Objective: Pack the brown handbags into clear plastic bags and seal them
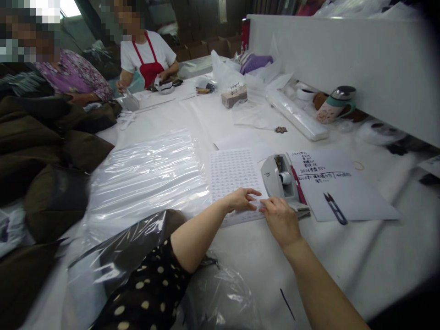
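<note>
The left hand (240, 200) and right hand (279, 221), fingers close together, lie at the near edge of a printed label sheet (233, 174) on the counter (378, 256), beside a grey tape dispenser (279, 176); any grip cannot be told.

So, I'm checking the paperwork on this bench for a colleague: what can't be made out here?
- Printed sheet: print too small to read in the head view.
- Its lower part: hidden in the head view by the left hand and right hand.
- Handwritten note: writing too small and blurred in the head view.

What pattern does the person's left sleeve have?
The left sleeve is black with cream polka dots, shown best in the head view.
</note>
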Motion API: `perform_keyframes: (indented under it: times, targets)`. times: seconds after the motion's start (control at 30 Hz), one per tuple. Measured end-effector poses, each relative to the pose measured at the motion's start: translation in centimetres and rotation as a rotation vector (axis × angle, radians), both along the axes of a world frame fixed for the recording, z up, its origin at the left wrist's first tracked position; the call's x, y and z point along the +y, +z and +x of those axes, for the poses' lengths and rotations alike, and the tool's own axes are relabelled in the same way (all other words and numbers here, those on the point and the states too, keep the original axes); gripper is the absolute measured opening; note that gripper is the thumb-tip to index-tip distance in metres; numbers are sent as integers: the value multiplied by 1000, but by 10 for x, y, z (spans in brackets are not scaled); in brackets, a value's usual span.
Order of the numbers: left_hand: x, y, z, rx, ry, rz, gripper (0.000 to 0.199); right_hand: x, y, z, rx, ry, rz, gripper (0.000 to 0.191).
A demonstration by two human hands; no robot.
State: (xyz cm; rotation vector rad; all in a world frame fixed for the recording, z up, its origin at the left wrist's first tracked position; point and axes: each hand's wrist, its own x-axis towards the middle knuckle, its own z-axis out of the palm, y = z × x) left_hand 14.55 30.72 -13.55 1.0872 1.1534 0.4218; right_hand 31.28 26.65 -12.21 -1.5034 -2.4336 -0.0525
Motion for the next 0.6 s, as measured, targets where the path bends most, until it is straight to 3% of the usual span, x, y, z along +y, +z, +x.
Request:
perform_keyframes:
  times: [0.2, 0.43, 0.6]
  targets:
    - [-7, 11, -2, 16, 0, 19, 45, -2, 2, 1, 23, 30, 25, 7]
    - [-10, 6, 1, 111, 104, 7, 44, -3, -10, 10, 133, 154, 165, 10]
    - [-14, 6, 3, 155, 111, 13, 45, -5, -11, 10, 120, 165, 111, 12]
